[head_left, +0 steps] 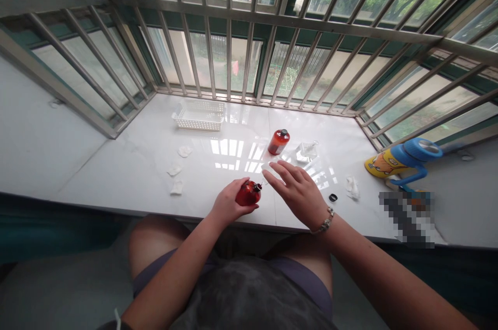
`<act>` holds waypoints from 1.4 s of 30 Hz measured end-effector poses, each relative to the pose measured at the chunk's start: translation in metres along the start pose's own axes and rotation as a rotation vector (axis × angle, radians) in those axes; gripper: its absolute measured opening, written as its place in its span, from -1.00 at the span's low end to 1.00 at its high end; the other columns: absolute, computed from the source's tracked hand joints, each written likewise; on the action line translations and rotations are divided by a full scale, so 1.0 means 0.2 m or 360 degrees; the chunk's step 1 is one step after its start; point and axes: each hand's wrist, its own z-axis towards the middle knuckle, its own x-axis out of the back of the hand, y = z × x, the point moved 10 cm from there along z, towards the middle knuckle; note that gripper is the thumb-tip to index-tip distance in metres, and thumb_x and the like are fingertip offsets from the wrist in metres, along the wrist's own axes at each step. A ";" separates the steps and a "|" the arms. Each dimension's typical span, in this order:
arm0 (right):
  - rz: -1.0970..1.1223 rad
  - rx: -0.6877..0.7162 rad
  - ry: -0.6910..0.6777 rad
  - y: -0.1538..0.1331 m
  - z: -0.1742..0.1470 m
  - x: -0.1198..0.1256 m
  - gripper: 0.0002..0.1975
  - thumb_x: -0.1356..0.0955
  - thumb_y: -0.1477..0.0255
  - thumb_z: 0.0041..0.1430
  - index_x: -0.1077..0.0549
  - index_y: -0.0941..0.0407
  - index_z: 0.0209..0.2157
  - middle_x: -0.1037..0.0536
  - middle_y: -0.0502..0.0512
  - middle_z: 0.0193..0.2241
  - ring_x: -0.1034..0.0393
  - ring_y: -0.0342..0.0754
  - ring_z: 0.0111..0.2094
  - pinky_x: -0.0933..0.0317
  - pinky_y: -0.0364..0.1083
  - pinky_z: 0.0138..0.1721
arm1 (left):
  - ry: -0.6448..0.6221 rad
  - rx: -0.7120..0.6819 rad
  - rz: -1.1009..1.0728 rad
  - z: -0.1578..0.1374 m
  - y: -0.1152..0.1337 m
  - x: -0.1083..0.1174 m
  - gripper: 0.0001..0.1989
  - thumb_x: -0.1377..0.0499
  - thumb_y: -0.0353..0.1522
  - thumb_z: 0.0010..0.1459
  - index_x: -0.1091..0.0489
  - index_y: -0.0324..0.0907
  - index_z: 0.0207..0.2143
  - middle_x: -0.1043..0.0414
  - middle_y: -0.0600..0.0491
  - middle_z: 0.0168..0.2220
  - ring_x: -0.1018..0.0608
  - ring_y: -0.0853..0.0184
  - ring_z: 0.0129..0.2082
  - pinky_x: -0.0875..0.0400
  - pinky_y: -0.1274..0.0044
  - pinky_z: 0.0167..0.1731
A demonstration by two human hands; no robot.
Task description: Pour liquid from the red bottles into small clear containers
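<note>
Left grip [229, 204] clasps a small red bottle [248, 193] tilted at the tabletop [116, 174] edge; right grip [298, 190] hovers open just beside its neck. Liquid could spill if it tips further.

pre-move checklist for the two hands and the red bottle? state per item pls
1. Left hand grips the red bottle: ok, fingers wrapped round it, bottle tipped toward the right.
2. Right hand free: ok, held open and flat beside the bottle's neck, holding nothing.
3. Red bottle's cap on: cannot tell, neck too small to read.
4. Loose black cap in reach: ok, it lies on the white sill just right of the right hand.
5. Second orange bottle stable: ok, upright, dark cap on, apart from both hands.
6. White pads: ok, lying left of the hands.
</note>
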 end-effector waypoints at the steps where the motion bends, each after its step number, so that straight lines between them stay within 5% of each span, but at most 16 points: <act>1: -0.0004 0.0004 0.0005 0.00 0.00 0.00 -0.54 -0.31 0.62 0.42 -0.42 0.10 0.28 -0.53 0.27 0.25 -0.35 0.21 0.30 -0.32 0.13 0.13 | -0.0002 0.0000 -0.0002 0.00 0.00 0.00 -0.15 -0.55 -0.15 0.03 -0.32 0.01 0.32 -0.52 -0.08 0.21 -0.60 0.03 0.18 -0.53 0.18 0.23; 42: -0.0005 0.0119 -0.0018 -0.03 0.03 -0.01 -0.52 -0.33 0.58 0.43 -0.42 0.03 0.31 -0.53 0.19 0.27 -0.37 0.17 0.31 -0.27 0.12 0.19 | 0.0023 -0.0005 -0.0020 0.00 0.01 0.01 -0.15 -0.57 -0.19 0.01 -0.32 0.02 0.31 -0.54 -0.04 0.17 -0.63 0.04 0.14 -0.56 0.20 0.19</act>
